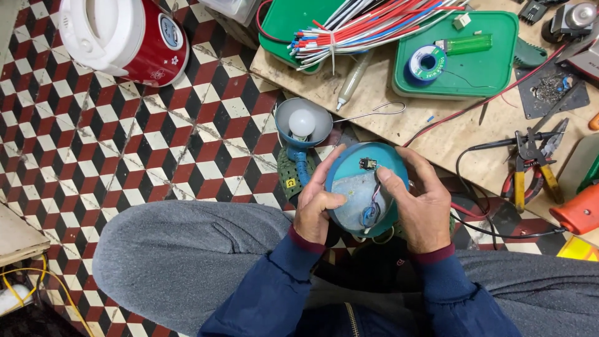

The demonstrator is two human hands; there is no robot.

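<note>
Checkered tile floor (156,137), round teal lamp base (365,187) — underside up, wires exposed

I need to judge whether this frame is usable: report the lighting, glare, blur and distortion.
Head view: even, soft light with faint shadows; mild glare on the white rice cooker lid and the lamp bulb; left hand, right hand and the teal lamp base they hold are sharp; floor tiles bend slightly toward the edges.

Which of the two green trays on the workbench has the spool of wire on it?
The right tray. It carries the blue spool and a green lighter; the left tray lies under a bundle of red, white and blue wires.
</note>
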